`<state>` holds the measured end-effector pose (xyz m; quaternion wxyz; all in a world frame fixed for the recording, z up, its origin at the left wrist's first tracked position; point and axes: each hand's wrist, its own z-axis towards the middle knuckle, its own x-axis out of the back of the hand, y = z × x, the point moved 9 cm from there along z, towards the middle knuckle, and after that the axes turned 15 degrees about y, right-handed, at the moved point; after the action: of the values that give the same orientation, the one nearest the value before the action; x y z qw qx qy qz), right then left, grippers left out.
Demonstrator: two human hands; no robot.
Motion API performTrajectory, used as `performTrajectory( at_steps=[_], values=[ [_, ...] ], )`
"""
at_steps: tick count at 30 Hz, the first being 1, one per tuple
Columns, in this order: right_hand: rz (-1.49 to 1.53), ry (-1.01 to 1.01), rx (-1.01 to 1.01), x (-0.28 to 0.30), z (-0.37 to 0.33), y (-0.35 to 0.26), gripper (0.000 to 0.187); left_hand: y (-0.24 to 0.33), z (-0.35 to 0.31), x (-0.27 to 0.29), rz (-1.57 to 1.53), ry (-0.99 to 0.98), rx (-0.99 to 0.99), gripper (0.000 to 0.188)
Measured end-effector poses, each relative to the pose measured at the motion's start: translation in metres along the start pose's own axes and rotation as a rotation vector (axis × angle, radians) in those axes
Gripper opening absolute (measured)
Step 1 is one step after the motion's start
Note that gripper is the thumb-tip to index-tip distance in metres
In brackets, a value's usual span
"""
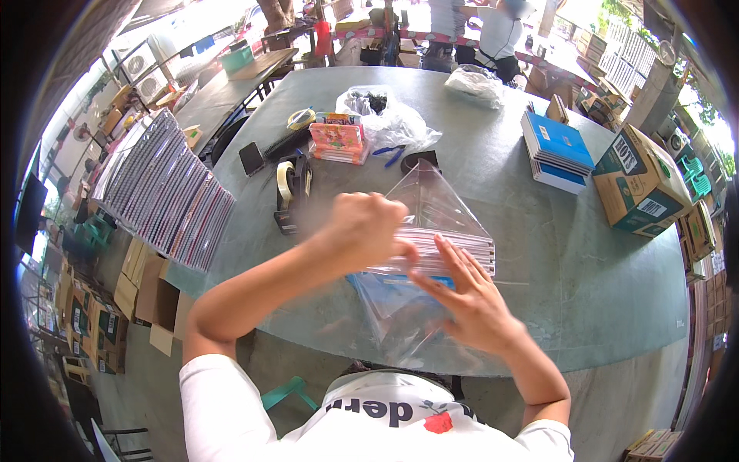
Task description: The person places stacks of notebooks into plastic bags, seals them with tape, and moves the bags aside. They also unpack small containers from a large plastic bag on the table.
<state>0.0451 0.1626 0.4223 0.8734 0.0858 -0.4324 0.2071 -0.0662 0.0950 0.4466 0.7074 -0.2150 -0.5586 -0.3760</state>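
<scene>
In front of me lies a stack of thin white-edged notebooks, turned with its page edges up and lying in a clear plastic wrap. The wrap spreads past the stack on its far and near sides. A strip of blue cover shows at the stack's near edge. My right hand rests on the stack's near right part, its fingers stretched out. Over the left end of the stack, my left hand is curled closed and slightly blurred; what its fingers hold, if anything, is hidden.
A tape dispenser, a phone, blue-handled pliers and a plastic bag lie beyond my hands. A tall pile of spiral notebooks stands left. Blue books and a cardboard box sit right.
</scene>
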Motion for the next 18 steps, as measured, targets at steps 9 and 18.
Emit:
performTrajectory(
  at_steps=[9, 18],
  values=[
    [1.07, -0.04, -0.731, -0.039, 0.028, 0.11, 0.039, -0.049, -0.01, -0.01, -0.998, 0.223, 0.382, 0.033],
    [0.063, 0.29, -0.132, 0.041, -0.026, 0.06, 0.048, -0.033, -0.121, 0.014, -0.042, 0.812, -0.006, 0.028]
  ],
)
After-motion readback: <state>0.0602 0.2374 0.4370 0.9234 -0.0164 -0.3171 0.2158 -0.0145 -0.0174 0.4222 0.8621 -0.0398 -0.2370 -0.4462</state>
